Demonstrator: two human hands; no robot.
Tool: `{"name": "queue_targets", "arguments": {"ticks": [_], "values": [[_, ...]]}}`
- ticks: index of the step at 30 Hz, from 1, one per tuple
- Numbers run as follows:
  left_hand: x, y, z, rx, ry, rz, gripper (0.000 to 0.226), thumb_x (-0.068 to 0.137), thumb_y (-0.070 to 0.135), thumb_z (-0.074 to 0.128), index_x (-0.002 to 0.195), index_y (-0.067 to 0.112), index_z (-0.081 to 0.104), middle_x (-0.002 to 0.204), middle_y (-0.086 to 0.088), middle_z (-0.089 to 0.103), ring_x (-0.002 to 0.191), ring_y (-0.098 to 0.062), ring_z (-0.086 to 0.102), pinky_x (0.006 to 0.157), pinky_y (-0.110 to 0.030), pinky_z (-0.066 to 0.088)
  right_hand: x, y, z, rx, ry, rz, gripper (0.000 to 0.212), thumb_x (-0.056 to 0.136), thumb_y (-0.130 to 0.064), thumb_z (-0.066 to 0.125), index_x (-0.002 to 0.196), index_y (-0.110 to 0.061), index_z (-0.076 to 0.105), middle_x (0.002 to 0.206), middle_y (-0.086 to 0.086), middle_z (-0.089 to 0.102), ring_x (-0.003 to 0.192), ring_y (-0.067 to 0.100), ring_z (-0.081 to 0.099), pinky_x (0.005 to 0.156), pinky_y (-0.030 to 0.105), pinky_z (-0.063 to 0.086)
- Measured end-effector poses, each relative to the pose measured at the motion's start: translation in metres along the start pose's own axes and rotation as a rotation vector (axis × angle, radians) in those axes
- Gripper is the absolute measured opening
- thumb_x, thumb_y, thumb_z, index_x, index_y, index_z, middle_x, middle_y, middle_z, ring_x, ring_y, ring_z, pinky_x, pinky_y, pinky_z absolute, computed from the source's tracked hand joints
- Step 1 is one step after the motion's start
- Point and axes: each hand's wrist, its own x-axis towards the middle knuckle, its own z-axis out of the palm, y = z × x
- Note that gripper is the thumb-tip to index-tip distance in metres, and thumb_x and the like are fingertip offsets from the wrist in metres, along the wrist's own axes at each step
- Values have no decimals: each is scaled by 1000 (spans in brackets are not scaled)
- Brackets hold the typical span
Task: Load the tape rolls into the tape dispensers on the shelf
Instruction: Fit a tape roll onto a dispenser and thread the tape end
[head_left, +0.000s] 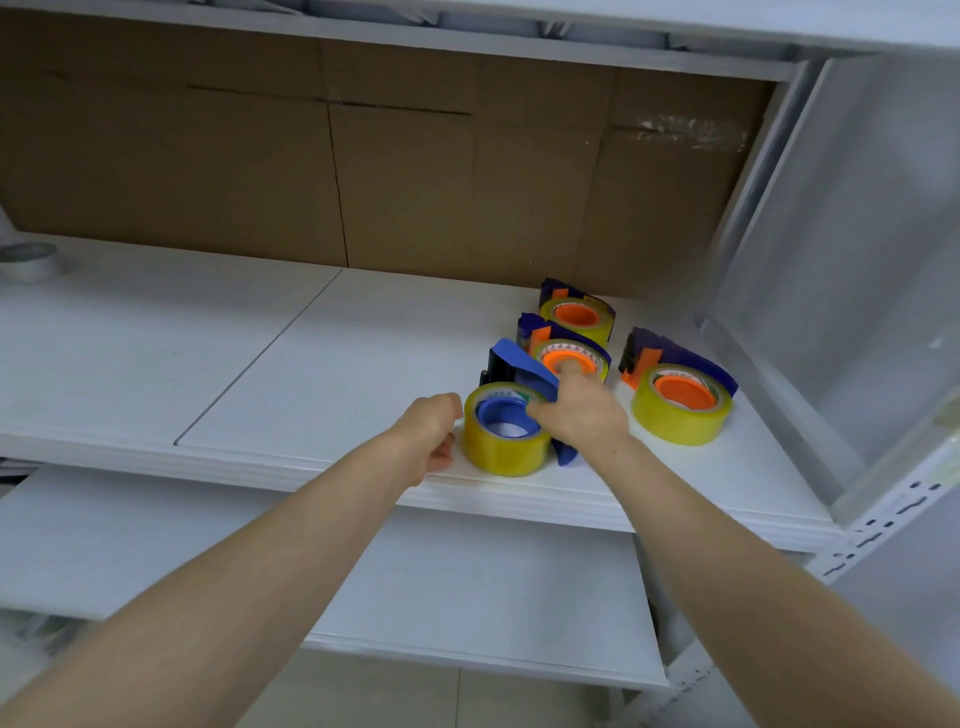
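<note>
Four dispensers (691, 358) grouped centre right of frame. Right hand (582, 415) clamped on front dispenser (519, 371); left hand (434, 434) curled, empty, beside its yellow roll (498, 444). Could tip off the shelf (260, 364) edge if jerked half-seated.

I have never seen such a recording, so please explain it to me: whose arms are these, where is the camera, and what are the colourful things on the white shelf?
No machine here: a person works with bare hands. The one camera sits on the person's head, looking forward and down. The right hand grips a blue plastic tape dispenser that carries a yellowish clear tape roll on a blue hub. The left hand, fingers curled, is beside that roll; whether it touches is unclear. Behind lie three dark blue dispensers with orange hubs, also loaded. All rest on the white shelf board. A silver-grey roll sits far left.
</note>
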Motion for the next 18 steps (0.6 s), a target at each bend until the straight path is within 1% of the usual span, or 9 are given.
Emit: {"name": "queue_targets", "arguments": {"ticks": [1, 5, 7, 9, 11, 13, 14, 16, 18], "values": [[-2, -2, 3, -29, -37, -8, 15, 91, 15, 44, 101, 5, 51, 83, -10, 52, 85, -24, 51, 82, -34, 47, 0, 0, 5, 11, -34, 0, 50, 87, -25, 57, 131, -13, 37, 112, 13, 54, 94, 31, 55, 69, 34, 43], [-6, -1, 7, -229, -72, 49, 7, 87, 2, 52, 93, 2, 56, 82, -12, 60, 74, -20, 58, 70, -31, 52, 3, 5, 8, 156, -19, 18, 53, 86, -13, 56, 134, -15, 32, 98, 11, 55, 85, 30, 55, 66, 34, 44], [1, 1, 3, -343, -61, 151, 7, 83, -2, 60, 87, 3, 56, 86, -13, 57, 77, -20, 56, 79, -30, 50, 4, 10, 8, 393, -48, 79, 53, 84, -8, 56, 133, -15, 36, 101, 10, 55, 93, 31, 58, 75, 40, 52], [0, 5, -2, -428, -70, 197, 13, 81, -2, 65, 81, 4, 55, 89, -11, 52, 80, -19, 53, 85, -26, 48, 1, 12, 12, 654, -92, 148, 50, 83, -3, 55, 130, -16, 42, 103, 8, 55, 102, 32, 59, 87, 44, 53], [-1, 7, -2, -354, -21, 197, 19, 81, 9, 70, 98, 5, 61, 104, -9, 56, 94, -19, 53, 92, -27, 42, -3, 13, 17, 765, -118, 169, 51, 83, 0, 55, 129, -19, 43, 107, 8, 56, 104, 32, 58, 86, 41, 54], [-5, 9, 3, -265, 2, 208, 47, 81, 24, 72, 122, 8, 56, 118, -4, 55, 109, -19, 50, 93, -30, 35, -6, 12, 22, 861, -116, 188, 57, 81, 2, 57, 131, -20, 41, 117, 12, 56, 106, 32, 58, 83, 39, 54], [-11, 11, 6, -285, -41, 195, 56, 79, 27, 74, 127, 9, 52, 122, -5, 56, 110, -22, 52, 90, -32, 38, -8, 11, 23, 922, -122, 205, 57, 80, 1, 58, 131, -19, 40, 121, 14, 56, 106, 34, 59, 83, 40, 55], [-18, 13, 12, -403, -139, 132, 69, 68, 23, 75, 129, 5, 49, 121, -15, 59, 100, -30, 61, 77, -35, 50, -12, 8, 28, 996, -151, 239, 52, 83, -2, 57, 130, -16, 39, 122, 17, 56, 105, 36, 61, 83, 44, 56], [-21, 14, 15, -408, -173, 165, 61, 69, 7, 69, 126, -4, 49, 109, -21, 62, 89, -33, 63, 67, -37, 53, -17, 6, 33, 987, -219, 253, 44, 88, -8, 54, 128, -14, 39, 123, 17, 56, 104, 38, 62, 80, 47, 57]]}}
